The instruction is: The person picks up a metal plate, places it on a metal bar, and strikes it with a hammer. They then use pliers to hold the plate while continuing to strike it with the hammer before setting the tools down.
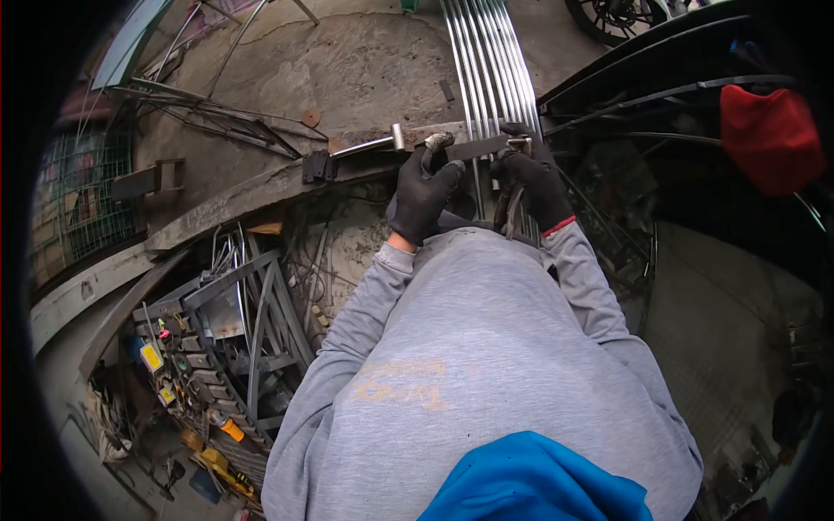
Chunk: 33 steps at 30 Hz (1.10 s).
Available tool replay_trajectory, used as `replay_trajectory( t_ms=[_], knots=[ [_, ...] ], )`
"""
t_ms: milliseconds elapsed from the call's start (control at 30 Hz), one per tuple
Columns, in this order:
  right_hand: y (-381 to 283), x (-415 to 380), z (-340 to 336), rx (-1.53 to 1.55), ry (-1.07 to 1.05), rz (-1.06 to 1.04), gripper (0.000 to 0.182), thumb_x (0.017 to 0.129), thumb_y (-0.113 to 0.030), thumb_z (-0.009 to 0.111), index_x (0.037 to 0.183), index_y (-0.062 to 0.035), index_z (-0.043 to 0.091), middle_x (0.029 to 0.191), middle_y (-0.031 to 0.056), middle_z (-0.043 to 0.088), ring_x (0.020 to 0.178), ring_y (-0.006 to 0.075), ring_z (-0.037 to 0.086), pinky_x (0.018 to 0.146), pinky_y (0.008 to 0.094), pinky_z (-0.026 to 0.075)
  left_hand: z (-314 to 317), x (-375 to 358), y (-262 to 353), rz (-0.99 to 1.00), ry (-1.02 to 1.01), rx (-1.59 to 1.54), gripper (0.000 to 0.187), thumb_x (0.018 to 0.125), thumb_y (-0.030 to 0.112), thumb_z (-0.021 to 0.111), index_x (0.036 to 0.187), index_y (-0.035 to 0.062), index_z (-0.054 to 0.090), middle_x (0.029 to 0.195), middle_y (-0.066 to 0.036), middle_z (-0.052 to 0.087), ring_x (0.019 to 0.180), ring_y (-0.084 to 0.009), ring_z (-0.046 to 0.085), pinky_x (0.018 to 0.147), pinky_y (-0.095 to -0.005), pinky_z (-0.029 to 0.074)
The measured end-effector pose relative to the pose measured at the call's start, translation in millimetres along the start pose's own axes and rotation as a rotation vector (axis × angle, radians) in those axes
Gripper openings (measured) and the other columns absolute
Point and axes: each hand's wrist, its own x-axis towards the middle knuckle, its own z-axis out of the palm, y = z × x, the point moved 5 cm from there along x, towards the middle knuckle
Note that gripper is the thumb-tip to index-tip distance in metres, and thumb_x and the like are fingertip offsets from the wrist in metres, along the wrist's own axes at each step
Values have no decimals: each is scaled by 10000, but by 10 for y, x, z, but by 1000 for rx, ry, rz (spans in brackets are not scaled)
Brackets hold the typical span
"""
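Both hands wear dark work gloves and meet in front of my chest. A short flat metal bar [477,148] spans the space between them. My left hand [424,193] is closed at the bar's left end, its worn, pale fingertip right at the edge. At the other end, my right hand [537,184] is closed round the bar, beside a small shiny metal piece [519,141]. Brownish curved handles [512,210] show below the right hand. A hammer [398,137] lies left of my left hand, near some dark metal blocks [319,167].
Long shiny metal tubes [491,65] run away from me beyond the hands. A concrete ledge [204,208] curves along the left. Metal frames [234,300] and a tool rack [204,369] stand lower left. A red cloth [771,139] hangs at right; a motorcycle wheel [612,16] is behind.
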Motion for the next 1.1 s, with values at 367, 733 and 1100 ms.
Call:
replay_trajectory(
  t_ms=[367, 733, 1100],
  knots=[
    [72, 67, -48, -13, -10, -18, 447, 974, -129, 679, 1402, -31, 600, 969, 51, 735, 824, 143, 726, 708, 289, 579, -7, 10, -62, 33, 26, 5, 415, 962, 79, 741, 1345, -54, 654, 1128, -73, 742, 965, -104, 681, 808, -251, 542],
    [235, 149, -37, -78, 36, 88, 221, 931, -117, 665, 1133, -27, 673, 873, 49, 704, 751, 131, 664, 683, 290, 530, 114, 108, -7, 458, -51, 1190, 685, 870, 405, 786, 1448, 80, 612, 1371, -213, 658, 1256, -421, 621, 1102, -509, 455],
    [826, 256, -258, 177, 5, 289, 429, 1053, -442, 635, 1277, -77, 630, 1044, 88, 717, 855, 197, 718, 760, 357, 602, -186, 453, -661, 16, -55, 742, 360, 980, 357, 698, 1093, 16, 727, 943, -215, 746, 892, -407, 726, 790, -497, 548]
  ],
)
